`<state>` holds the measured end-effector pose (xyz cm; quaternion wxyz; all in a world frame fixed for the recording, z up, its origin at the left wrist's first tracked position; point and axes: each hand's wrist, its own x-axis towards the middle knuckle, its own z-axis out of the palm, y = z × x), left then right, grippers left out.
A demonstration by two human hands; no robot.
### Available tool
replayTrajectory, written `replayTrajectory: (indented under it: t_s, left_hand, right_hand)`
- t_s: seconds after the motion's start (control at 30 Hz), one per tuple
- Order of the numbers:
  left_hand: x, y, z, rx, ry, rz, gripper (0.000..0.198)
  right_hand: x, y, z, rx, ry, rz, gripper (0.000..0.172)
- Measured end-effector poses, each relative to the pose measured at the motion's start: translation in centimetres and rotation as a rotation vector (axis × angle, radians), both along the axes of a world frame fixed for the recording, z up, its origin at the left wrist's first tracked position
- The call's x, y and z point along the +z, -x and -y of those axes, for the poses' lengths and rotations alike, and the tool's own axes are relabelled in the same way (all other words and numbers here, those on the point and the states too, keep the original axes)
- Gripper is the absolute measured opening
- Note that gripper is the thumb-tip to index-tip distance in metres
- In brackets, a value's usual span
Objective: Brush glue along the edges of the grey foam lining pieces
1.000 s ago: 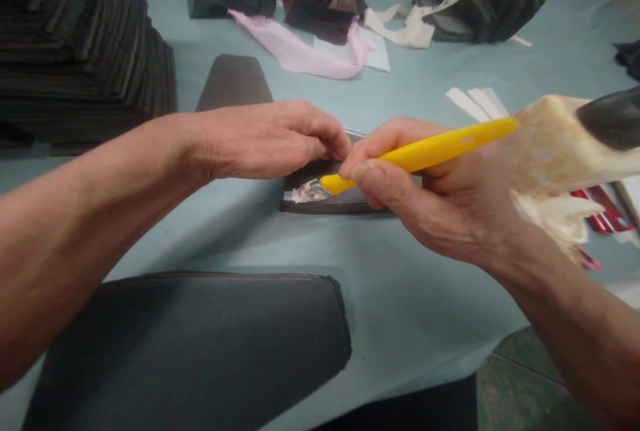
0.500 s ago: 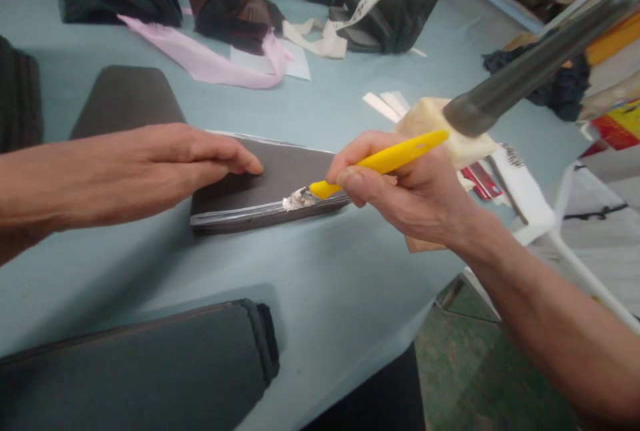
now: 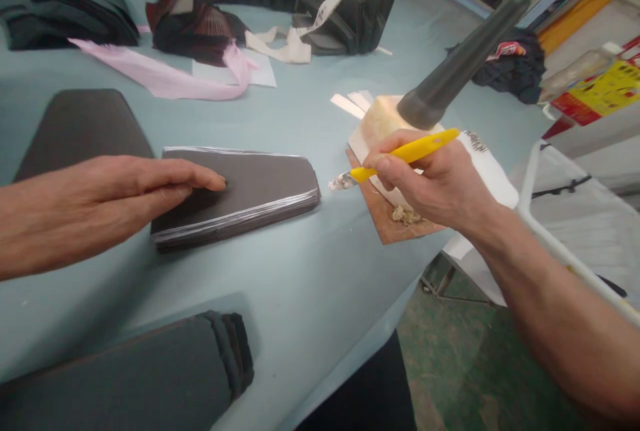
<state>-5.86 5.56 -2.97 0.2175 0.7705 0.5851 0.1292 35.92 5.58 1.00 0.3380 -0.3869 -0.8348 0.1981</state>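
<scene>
My left hand (image 3: 107,197) lies flat with fingers stretched out on a thin stack of dark tapered fabric pieces (image 3: 260,191) on the pale blue table (image 3: 310,284). My right hand (image 3: 435,181) is closed round a yellow-handled brush (image 3: 405,152), whose glue-caked tip hangs just past the stack's right end. Behind that hand stands a cream glue-crusted block (image 3: 380,121) on a brown board (image 3: 395,224), with a dark grey handle (image 3: 460,61) sticking up out of it.
A dark fabric piece (image 3: 80,124) lies at the left, another stack (image 3: 130,377) at the near edge. Folded dark bundles (image 3: 345,17), pink strips (image 3: 165,77) and white paper (image 3: 260,74) sit at the back. The table edge drops to the floor at right, beside a white frame (image 3: 565,251).
The brush has lifted off the stack's near edge and moved right toward the glue block. My left hand went from gripping the stack to lying flat on it. The view swung right.
</scene>
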Motion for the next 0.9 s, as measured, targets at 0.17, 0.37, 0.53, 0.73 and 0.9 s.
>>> replayTrajectory:
  t_s: [0.17, 0.37, 0.53, 0.73, 0.9]
  left_hand:
    - [1.6, -2.2, 1.0, -0.188, 0.021, -0.062, 0.08]
    - [1.5, -2.8, 1.9, -0.345, -0.099, -0.139, 0.064]
    - [1.6, -2.2, 1.3, -0.328, -0.073, -0.075, 0.054]
    - [3.3, -2.4, 1.1, -0.305, -0.016, -0.069, 0.052]
    - [3.8, -2.8, 1.5, -0.232, -0.023, -0.114, 0.048]
  right_hand:
    - [-0.1, 0.3, 1.7, -0.103, -0.058, -0.11, 0.029]
    - [-1.1, 1.5, 3.6, -0.102, -0.039, -0.275, 0.025]
    - [-2.1, 2.1, 4.3, -0.093, -0.032, -0.378, 0.025]
    - [-2.9, 2.0, 5.1, -0.135, 0.02, -0.438, 0.023]
    - [-3.4, 2.3, 5.7, -0.185, 0.01, -0.552, 0.024]
